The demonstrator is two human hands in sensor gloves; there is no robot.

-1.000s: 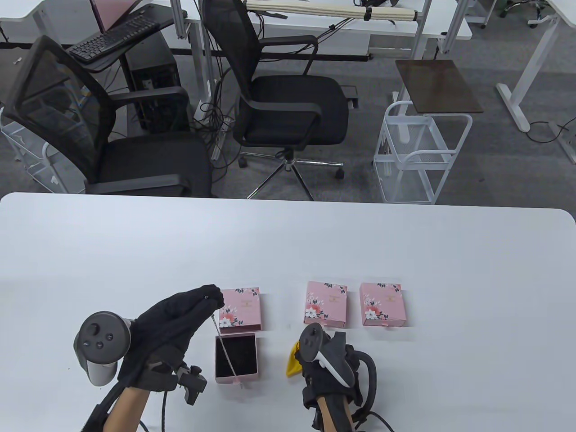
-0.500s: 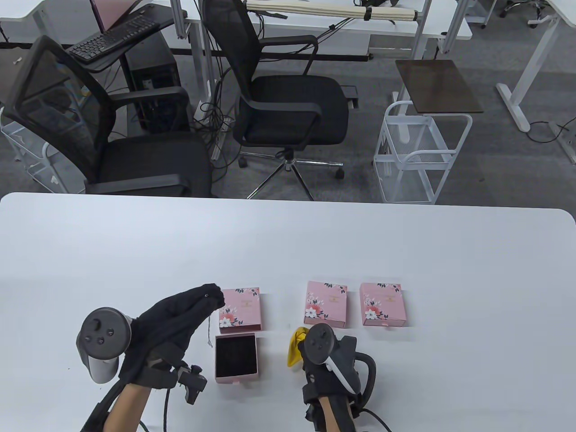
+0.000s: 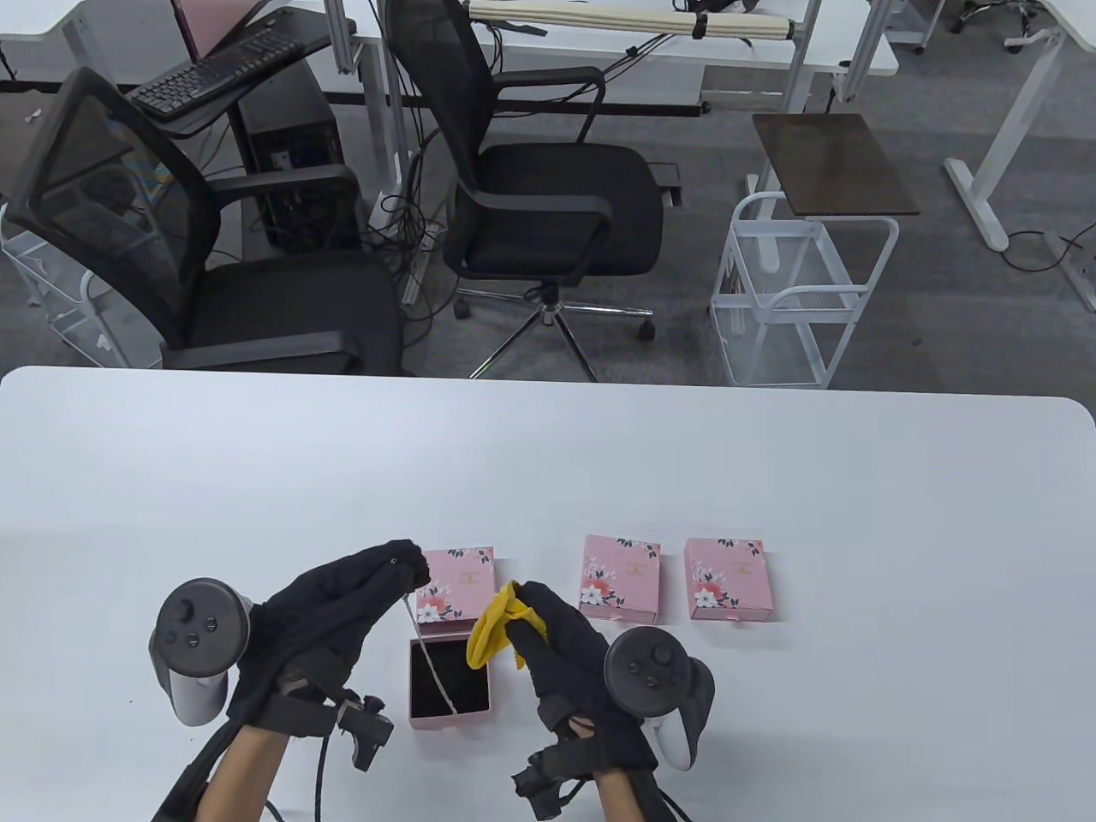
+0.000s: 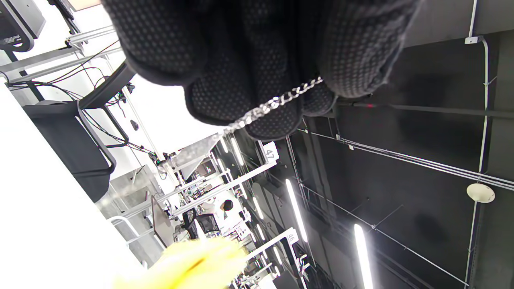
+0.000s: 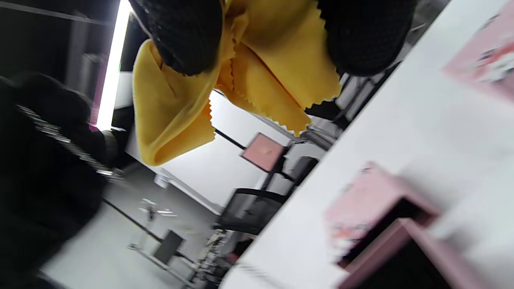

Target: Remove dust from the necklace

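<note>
Silver necklace (image 3: 425, 658) hung from the left hand (image 3: 342, 599), pinched between its fingers (image 4: 257, 108) above the open box (image 3: 449, 681) on the bench (image 3: 771, 479). Right hand (image 3: 565, 651) gripped the yellow cloth (image 3: 492, 634) beside it. Wiping too hard could tug the fine chain free.

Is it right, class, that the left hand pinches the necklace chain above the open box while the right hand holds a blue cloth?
Not quite. The cloth in the right hand is yellow, not blue, as the table view and right wrist view show. The rest stands: the left hand pinches the necklace chain above the open box.
</note>
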